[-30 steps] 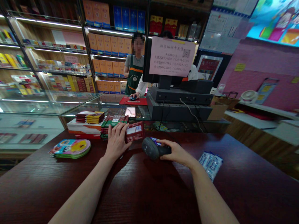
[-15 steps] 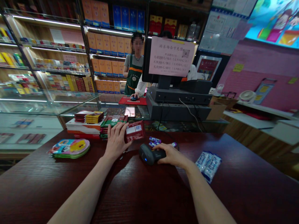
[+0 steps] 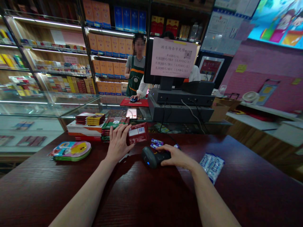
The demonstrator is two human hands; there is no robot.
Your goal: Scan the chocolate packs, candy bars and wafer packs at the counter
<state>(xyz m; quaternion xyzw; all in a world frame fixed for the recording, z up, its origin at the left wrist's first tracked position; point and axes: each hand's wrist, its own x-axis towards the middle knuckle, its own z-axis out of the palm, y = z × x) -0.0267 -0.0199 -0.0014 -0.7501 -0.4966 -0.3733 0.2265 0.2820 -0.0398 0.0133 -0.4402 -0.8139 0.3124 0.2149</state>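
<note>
At the middle of the frame a red box (image 3: 138, 133) is held in the left hand (image 3: 118, 142). The grip is closed on its left end, with the fingers laid over the top edge. Whether the box's lower edge touches the dark wooden surface (image 3: 146, 195) cannot be told. Its long axis runs nearly level across the picture, rising slightly to the right, and the face with the white label is turned toward the camera.

Just below and to the right, a dark barcode scanner (image 3: 151, 156) is clasped by the right hand (image 3: 176, 156). That grip is closed round the handle, and the scanner appears to be rested on the surface. Its long axis also lies left to right, with the head at the left end, where a small blue light is seen. The box is thus placed above the scanner head and slightly to its left — near it, but apart — and the head is pointed left and toward the camera, not up at the label.

A few small purple-wrapped pieces (image 3: 156, 142) are laid between the box and the right hand. Blue-and-white packets (image 3: 212, 164) are seen at the right, a colourful round pack (image 3: 71, 149) at the left, and a stack of flat boxes (image 3: 90, 126) behind the left hand. In the upper middle, a person in a green apron (image 3: 135, 75) is seen beside a till (image 3: 180, 104).
</note>
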